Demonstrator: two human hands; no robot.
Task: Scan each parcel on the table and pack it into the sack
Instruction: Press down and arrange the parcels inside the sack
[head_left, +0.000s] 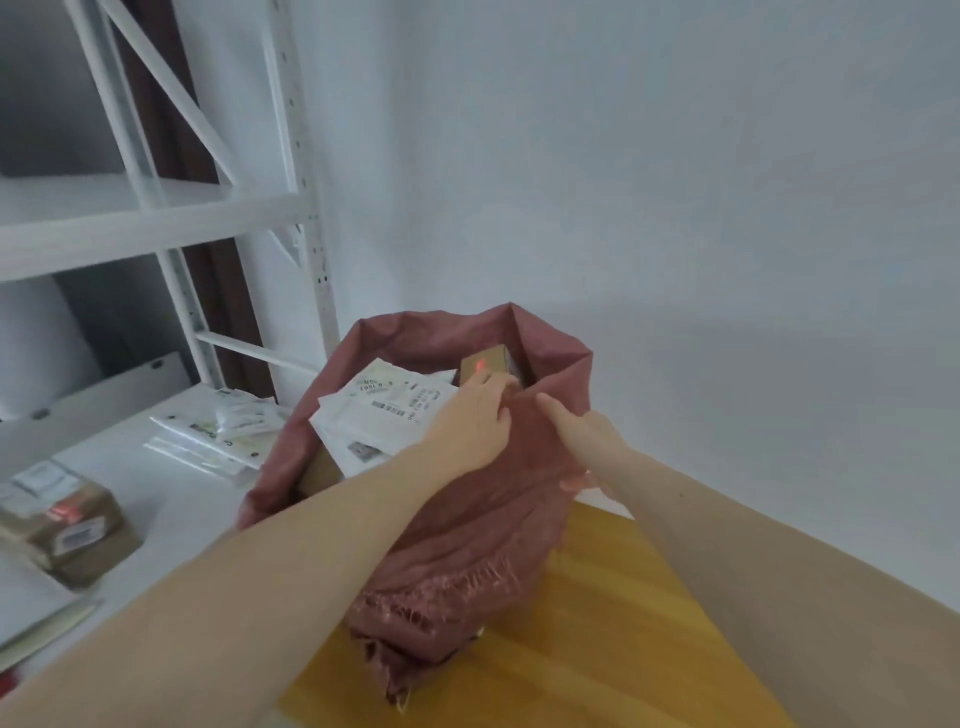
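Two bare forearms reach forward over the yellow wooden surface (597, 649) to the dusky-pink sack (467, 530), which stands open-mouthed and already holds white mailers (379, 410) and a small brown box (485, 364). The left hand (467, 431) and right hand (587, 431) both pinch the sack's near rim, close together. The next parcels, a taped brown carton (72, 525) and flat white envelopes (213, 436), lie on the white tabletop (171, 509) well to the left, nearer the left hand.
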